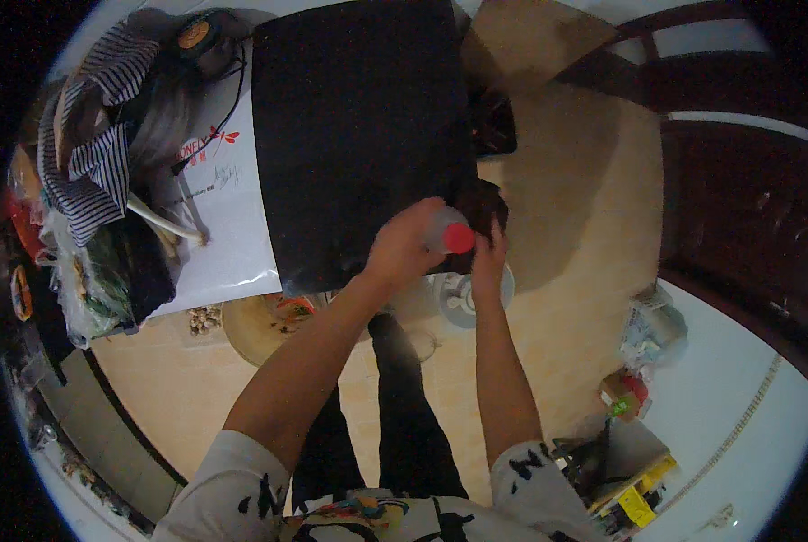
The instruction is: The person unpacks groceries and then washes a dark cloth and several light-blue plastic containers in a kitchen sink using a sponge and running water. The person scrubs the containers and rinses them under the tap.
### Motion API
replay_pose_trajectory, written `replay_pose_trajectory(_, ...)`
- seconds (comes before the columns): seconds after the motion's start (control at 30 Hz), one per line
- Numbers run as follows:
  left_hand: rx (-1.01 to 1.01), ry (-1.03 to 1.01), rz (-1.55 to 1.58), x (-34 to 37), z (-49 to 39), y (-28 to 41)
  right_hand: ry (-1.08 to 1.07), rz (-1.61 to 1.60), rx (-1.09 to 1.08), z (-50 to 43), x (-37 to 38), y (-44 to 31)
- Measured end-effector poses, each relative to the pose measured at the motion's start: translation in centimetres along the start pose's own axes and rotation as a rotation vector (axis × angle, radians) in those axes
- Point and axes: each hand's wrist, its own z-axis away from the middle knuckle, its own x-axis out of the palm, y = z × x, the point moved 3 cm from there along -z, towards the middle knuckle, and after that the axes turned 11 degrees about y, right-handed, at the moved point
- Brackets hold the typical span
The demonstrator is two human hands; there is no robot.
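Observation:
My left hand [404, 240] is closed around a clear bottle with a red cap [458, 238], the cap pointing towards me. Close by on its right, my right hand [491, 247] touches a dark rounded object [485, 206] at the corner of the black tabletop [363, 135]. What that object is, and whether my fingers grip it, cannot be told. Below my right hand, a pale round item [455, 305] with a light-coloured shape in it is partly hidden by the hand and forearm.
At the left lie a striped cloth [92, 196], a leafy vegetable in a plastic bag [92, 291] and a white sheet [235, 251]. A large yellowish bowl [248, 332] is low beside the table. Boxes [631, 454] stand at the lower right, and a dark wooden piece of furniture [736, 223] at the right.

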Motion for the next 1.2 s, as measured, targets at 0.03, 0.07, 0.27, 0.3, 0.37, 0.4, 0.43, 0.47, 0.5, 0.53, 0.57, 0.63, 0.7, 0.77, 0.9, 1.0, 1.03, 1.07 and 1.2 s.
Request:
replay_pose_trajectory(0.03, -0.049, 0.052, 0.015, -0.8, 0.2, -0.3, -0.005, 0.212, -0.233, -0.5, 1.0, -0.4)
replay_pose_trajectory(0.07, -0.144, 0.072, 0.013, -1.7, 0.5, -0.5, 0.006, 0.441, -0.402, -0.9, 2.0, -0.5)
replay_pose_trajectory(0.27, -0.004, 0.522, -0.058, -12.2, 0.2, -1.6, 0.059, 0.416, -0.626, 2.0, 10.1, -1.6)
replay_pose_trajectory(0.3, 0.031, 0.509, 0.021, -13.6, -0.7, -2.2, -0.022, 0.402, -0.58, 3.8, 12.5, -1.9)
replay_pose_trajectory(0.37, 0.064, 0.512, -0.047, -15.0, -2.7, -3.8, -0.163, 0.369, -0.508, 8.6, 17.0, -2.5)
replay_pose_trajectory(0.4, 0.072, 0.503, -0.1, -15.6, -3.5, -4.6, -0.253, 0.29, -0.638, 11.5, 19.2, -3.1)
replay_pose_trajectory(0.43, 0.104, 0.497, -0.158, -16.1, -4.3, -5.4, -0.326, 0.201, -0.779, 15.5, 20.3, -3.6)
replay_pose_trajectory(0.47, 0.079, 0.502, -0.101, -16.4, -5.0, -6.3, -0.335, 0.152, -0.848, 18.3, 21.5, -4.0)
replay_pose_trajectory(0.5, 0.082, 0.509, -0.048, -16.3, -5.7, -7.2, -0.299, 0.04, -0.952, 20.2, 22.3, -4.5)
replay_pose_trajectory(0.53, 0.052, 0.514, -0.025, -16.3, -6.2, -8.0, -0.396, 0.081, -0.894, 21.2, 23.3, -4.5)
replay_pose_trajectory(0.57, 0.071, 0.508, 0.002, -16.3, -6.5, -8.6, -0.442, 0.07, -0.876, 22.1, 23.7, -4.8)
replay_pose_trajectory(0.63, 0.044, 0.511, -0.01, -16.2, -7.0, -9.6, -0.6, -0.025, -0.796, 21.8, 23.0, -5.6)
replay_pose_trajectory(0.7, 0.042, 0.534, 0.048, -16.3, -7.1, -10.1, -0.856, -0.106, -0.652, 19.8, 21.1, -7.0)
replay_pose_trajectory(0.77, 0.028, 0.54, 0.061, -16.4, -7.2, -10.4, -0.55, -0.172, -0.558, 14.9, 17.0, -9.0)
replay_pose_trajectory(0.9, -0.065, 0.526, 0.012, -16.4, -6.4, -10.6, -0.14, -0.18, -0.529, -1.3, 11.6, -12.9)
replay_pose_trajectory(1.0, -0.053, 0.535, 0.083, -15.9, -6.1, -10.9, -0.024, -0.153, -0.858, -14.2, 14.3, -17.2)
replay_pose_trajectory(1.03, -0.069, 0.544, 0.09, -15.8, -6.1, -11.2, -0.043, -0.119, -0.921, -17.9, 16.0, -18.4)
replay_pose_trajectory(1.07, -0.048, 0.54, 0.125, -15.6, -5.9, -11.4, -0.032, -0.039, -1.024, -20.7, 17.8, -19.6)
replay_pose_trajectory(1.2, -0.037, 0.543, 0.164, -15.3, -5.8, -12.1, -0.399, 0.634, -1.08, -25.7, 22.5, -18.6)
